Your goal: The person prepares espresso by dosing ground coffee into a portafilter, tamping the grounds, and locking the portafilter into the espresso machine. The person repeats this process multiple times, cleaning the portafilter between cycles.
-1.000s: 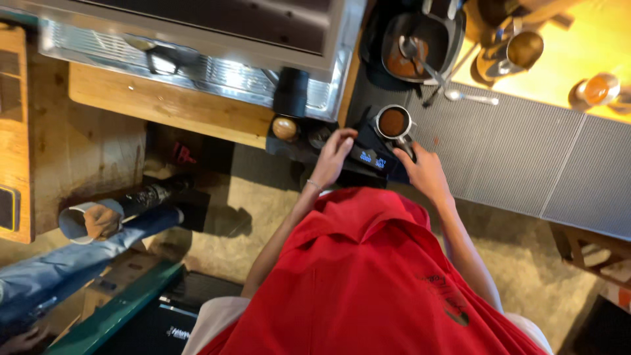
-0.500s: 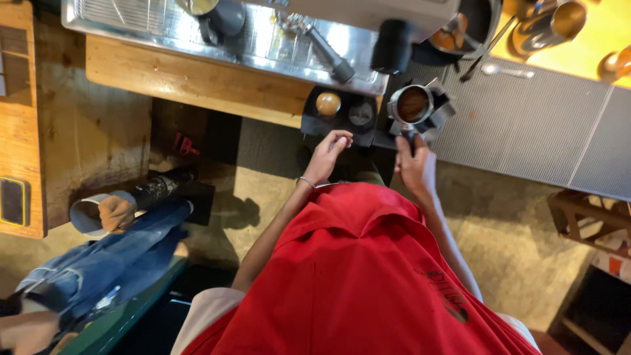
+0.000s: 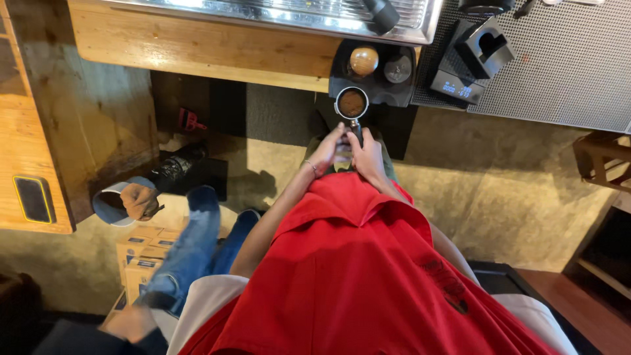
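While the coffee-filled filter holder (image 3: 352, 105) is held over the black mat (image 3: 401, 89), its handle is gripped toward the body by the left hand (image 3: 327, 150) and right hand (image 3: 367, 154), both equally near.

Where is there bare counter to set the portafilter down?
Free: the wooden ledge left of the black tamping tray, and the grey mat right of the scale. Crowded: the tray itself, holding two tampers. Both hands, left hand and right hand, grip the portafilter.
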